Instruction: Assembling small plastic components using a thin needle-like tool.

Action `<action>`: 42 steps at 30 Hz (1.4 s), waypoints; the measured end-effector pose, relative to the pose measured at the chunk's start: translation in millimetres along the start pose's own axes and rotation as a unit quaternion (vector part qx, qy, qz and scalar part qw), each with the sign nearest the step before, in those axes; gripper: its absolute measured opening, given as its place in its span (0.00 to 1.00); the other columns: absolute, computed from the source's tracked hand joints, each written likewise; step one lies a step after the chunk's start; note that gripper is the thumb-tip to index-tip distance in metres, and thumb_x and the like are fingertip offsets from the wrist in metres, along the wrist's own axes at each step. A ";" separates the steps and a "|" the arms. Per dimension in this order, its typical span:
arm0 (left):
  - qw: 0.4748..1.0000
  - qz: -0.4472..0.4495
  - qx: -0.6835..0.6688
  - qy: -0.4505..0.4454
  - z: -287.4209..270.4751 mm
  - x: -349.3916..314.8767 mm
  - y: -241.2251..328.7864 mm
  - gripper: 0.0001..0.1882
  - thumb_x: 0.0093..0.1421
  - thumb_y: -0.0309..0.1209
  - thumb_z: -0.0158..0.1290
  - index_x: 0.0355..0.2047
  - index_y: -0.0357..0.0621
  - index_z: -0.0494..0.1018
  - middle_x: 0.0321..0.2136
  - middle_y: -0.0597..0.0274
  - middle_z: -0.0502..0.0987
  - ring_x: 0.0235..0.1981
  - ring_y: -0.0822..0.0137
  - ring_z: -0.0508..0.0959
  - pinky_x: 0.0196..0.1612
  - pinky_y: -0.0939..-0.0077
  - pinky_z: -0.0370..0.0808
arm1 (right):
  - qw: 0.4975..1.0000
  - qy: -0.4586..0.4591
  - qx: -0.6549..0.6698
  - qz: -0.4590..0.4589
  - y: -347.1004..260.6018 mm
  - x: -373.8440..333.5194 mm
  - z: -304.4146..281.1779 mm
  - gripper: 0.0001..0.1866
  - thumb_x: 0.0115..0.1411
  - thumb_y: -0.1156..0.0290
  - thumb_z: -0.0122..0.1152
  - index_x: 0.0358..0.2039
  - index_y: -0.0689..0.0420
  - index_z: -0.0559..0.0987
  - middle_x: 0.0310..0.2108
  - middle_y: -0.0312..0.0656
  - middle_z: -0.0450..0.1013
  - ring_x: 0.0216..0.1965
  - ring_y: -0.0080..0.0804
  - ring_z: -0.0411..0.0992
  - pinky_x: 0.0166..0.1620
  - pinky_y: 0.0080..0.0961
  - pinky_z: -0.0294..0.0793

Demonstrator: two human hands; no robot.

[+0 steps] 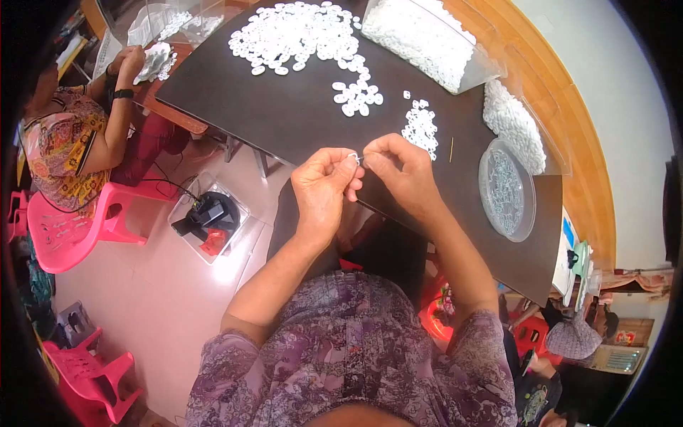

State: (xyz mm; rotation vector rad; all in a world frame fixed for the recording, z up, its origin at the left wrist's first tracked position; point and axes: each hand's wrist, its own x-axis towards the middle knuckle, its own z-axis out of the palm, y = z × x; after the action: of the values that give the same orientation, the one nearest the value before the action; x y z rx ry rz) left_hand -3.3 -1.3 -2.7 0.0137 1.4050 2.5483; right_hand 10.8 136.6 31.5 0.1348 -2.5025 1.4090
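Note:
Over the near edge of the dark table (213, 92), my two hands meet fingertip to fingertip. My left hand (321, 191) pinches a small white plastic piece (353, 156) between thumb and forefinger. Closed in a pinch right beside it, my right hand (407, 175) has its fingertips at the piece; whatever they hold is too small to make out. Just beyond my right hand lies a pile of small white pieces (420, 128). A thin yellowish stick (451, 149) rests on the table to its right.
Many white oval pieces (295, 35) spread across the far table, with a smaller cluster (358, 96) nearer. At right stand a clear bin of white pieces (420, 43), another white heap (512, 121) and a round tray of small metallic parts (506, 188). A person (78, 142) works at left by pink chairs (71, 228).

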 end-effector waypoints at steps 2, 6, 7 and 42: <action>1.000 -0.001 -0.002 -0.003 1.0 0.6 -0.6 0.05 0.59 0.22 0.50 0.32 0.31 0.73 0.22 0.60 0.75 0.20 0.77 0.72 0.20 0.86 0.69 | 1.000 -0.005 -0.015 -0.003 0.8 0.2 -0.9 0.04 0.53 0.76 0.57 0.28 0.63 0.75 0.24 0.39 0.72 0.24 0.21 0.69 0.28 0.19 0.68; 1.000 0.004 -0.003 -0.004 2.0 0.0 1.2 0.05 0.59 0.22 0.50 0.32 0.31 0.73 0.22 0.61 0.75 0.20 0.77 0.71 0.20 0.86 0.69 | 1.000 -0.017 -0.003 0.010 -5.3 1.3 -0.9 0.03 0.53 0.75 0.57 0.27 0.62 0.76 0.24 0.39 0.72 0.21 0.20 0.67 0.25 0.18 0.66; 1.000 0.003 -0.003 -0.004 1.8 0.0 1.0 0.05 0.59 0.22 0.50 0.32 0.31 0.73 0.22 0.61 0.75 0.20 0.77 0.71 0.20 0.86 0.69 | 1.000 -0.022 -0.006 0.011 -7.2 1.0 -1.2 0.03 0.53 0.75 0.57 0.27 0.61 0.76 0.23 0.38 0.72 0.21 0.19 0.66 0.24 0.17 0.65; 0.998 -0.013 -0.068 0.012 -3.9 1.4 2.3 0.05 0.59 0.23 0.51 0.32 0.32 0.73 0.23 0.57 0.75 0.19 0.73 0.73 0.21 0.83 0.71 | 0.992 0.057 -0.112 -0.019 20.1 25.4 -12.4 0.06 0.53 0.76 0.58 0.32 0.62 0.77 0.27 0.37 0.73 0.28 0.23 0.69 0.35 0.20 0.68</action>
State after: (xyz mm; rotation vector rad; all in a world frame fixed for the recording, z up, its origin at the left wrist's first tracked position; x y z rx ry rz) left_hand -5.6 -5.4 -2.9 -0.0585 1.2293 2.6253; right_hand -15.6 158.9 27.9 0.0559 -2.5261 1.0781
